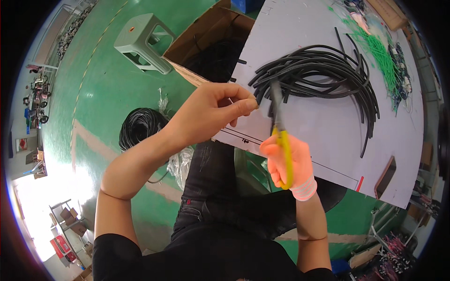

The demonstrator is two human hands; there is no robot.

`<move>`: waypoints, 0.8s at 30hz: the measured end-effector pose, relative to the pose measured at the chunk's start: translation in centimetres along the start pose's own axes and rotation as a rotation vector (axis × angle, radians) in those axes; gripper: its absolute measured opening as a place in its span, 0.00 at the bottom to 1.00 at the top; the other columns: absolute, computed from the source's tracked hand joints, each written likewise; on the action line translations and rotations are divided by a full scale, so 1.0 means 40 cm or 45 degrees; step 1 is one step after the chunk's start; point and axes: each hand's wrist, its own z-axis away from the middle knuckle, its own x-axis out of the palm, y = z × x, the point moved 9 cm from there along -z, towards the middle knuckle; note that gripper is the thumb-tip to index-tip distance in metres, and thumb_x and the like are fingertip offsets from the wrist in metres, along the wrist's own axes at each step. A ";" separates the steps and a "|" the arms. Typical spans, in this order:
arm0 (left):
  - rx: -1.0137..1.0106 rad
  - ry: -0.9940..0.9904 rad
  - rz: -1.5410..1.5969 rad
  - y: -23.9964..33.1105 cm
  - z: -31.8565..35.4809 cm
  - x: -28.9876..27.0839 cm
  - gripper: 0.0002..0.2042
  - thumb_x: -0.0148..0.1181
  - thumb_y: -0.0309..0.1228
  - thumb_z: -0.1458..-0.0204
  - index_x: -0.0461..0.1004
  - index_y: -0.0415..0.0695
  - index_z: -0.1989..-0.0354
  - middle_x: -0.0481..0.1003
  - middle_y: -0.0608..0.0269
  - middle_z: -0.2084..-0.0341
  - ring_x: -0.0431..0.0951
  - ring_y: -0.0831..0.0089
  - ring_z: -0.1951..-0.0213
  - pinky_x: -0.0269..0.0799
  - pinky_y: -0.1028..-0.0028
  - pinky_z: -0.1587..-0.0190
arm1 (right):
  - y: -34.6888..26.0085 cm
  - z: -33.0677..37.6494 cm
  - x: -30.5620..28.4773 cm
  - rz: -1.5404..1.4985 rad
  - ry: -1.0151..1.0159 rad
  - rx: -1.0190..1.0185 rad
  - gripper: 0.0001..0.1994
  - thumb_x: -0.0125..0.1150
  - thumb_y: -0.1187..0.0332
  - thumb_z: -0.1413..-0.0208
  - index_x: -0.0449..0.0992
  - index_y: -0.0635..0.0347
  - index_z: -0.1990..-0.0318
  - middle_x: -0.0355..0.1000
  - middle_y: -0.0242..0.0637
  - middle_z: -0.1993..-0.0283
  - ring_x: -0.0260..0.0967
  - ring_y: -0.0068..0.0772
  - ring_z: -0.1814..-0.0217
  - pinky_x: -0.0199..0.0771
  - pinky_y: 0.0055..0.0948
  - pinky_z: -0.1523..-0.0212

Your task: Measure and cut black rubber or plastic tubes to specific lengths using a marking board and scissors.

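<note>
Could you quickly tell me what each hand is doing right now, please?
Left hand: bare, fingers pinched shut on the end of a black tube.
Right hand: in an orange glove, closed around yellow-handled scissors.

A single head-worn fisheye view looks steeply down past the person's own forearms, close over the white table (328, 126) edge and green floor (112, 93) (straight edges bow near the rim); no second view shares the scene.

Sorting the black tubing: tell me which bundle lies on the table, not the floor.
The loose bundle of black tubes spread on the grey table, beyond the scissors. The other black coil lies wound tight on the green floor.
</note>
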 end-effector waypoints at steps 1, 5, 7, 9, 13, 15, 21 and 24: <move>0.003 -0.012 -0.002 -0.002 0.011 0.008 0.09 0.53 0.32 0.46 0.74 0.38 0.67 0.70 0.71 0.78 0.68 0.85 0.76 0.65 0.83 0.72 | -0.003 0.012 -0.017 -0.173 0.114 -0.071 0.08 0.58 0.69 0.50 0.69 0.65 0.67 0.64 0.29 0.81 0.59 0.17 0.87 0.56 0.15 0.84; 0.214 -0.038 0.096 0.031 0.071 0.054 0.08 0.51 0.30 0.44 0.72 0.39 0.61 0.68 0.70 0.71 0.67 0.85 0.71 0.63 0.85 0.68 | -0.010 0.028 -0.029 -0.432 0.368 -0.477 0.11 0.58 0.71 0.51 0.69 0.69 0.63 0.65 0.31 0.80 0.61 0.20 0.86 0.58 0.17 0.84; 0.181 -0.114 0.150 0.028 0.086 0.087 0.09 0.50 0.29 0.44 0.71 0.40 0.58 0.68 0.70 0.70 0.67 0.85 0.70 0.62 0.85 0.67 | -0.024 0.035 -0.010 -0.558 0.395 -0.513 0.12 0.59 0.72 0.52 0.69 0.68 0.60 0.66 0.32 0.78 0.62 0.21 0.85 0.58 0.17 0.83; 0.079 -0.236 0.342 0.011 0.095 0.121 0.11 0.49 0.29 0.44 0.67 0.39 0.54 0.66 0.69 0.70 0.66 0.85 0.71 0.63 0.85 0.69 | -0.039 0.039 0.012 -0.518 0.297 -0.522 0.13 0.60 0.73 0.52 0.69 0.67 0.59 0.66 0.32 0.77 0.63 0.20 0.83 0.59 0.17 0.82; -0.009 -0.385 0.302 0.010 0.094 0.170 0.13 0.51 0.29 0.44 0.66 0.40 0.52 0.68 0.70 0.71 0.68 0.85 0.72 0.64 0.85 0.70 | -0.021 0.068 -0.011 -0.676 0.353 -0.662 0.09 0.61 0.74 0.54 0.71 0.65 0.64 0.66 0.31 0.77 0.63 0.20 0.81 0.60 0.17 0.81; -0.108 -0.338 0.109 -0.014 0.100 0.172 0.12 0.51 0.28 0.45 0.67 0.38 0.54 0.69 0.69 0.73 0.68 0.86 0.74 0.64 0.85 0.72 | 0.003 0.081 -0.041 -0.619 0.404 -0.719 0.07 0.60 0.73 0.53 0.69 0.64 0.68 0.65 0.33 0.75 0.63 0.20 0.82 0.60 0.17 0.81; -0.028 -0.277 -0.489 -0.170 0.134 0.004 0.07 0.57 0.29 0.50 0.73 0.37 0.71 0.70 0.69 0.79 0.64 0.84 0.78 0.58 0.83 0.77 | 0.180 0.405 -0.319 -0.626 1.583 -0.843 0.06 0.48 0.69 0.45 0.65 0.63 0.67 0.62 0.34 0.78 0.60 0.22 0.80 0.60 0.19 0.78; -0.059 -0.223 -0.493 -0.220 0.141 -0.060 0.08 0.58 0.31 0.51 0.74 0.37 0.71 0.67 0.71 0.80 0.63 0.84 0.78 0.55 0.83 0.77 | 0.339 0.494 -0.425 -0.910 1.861 -0.761 0.04 0.50 0.72 0.47 0.66 0.62 0.67 0.62 0.32 0.72 0.60 0.22 0.78 0.65 0.22 0.77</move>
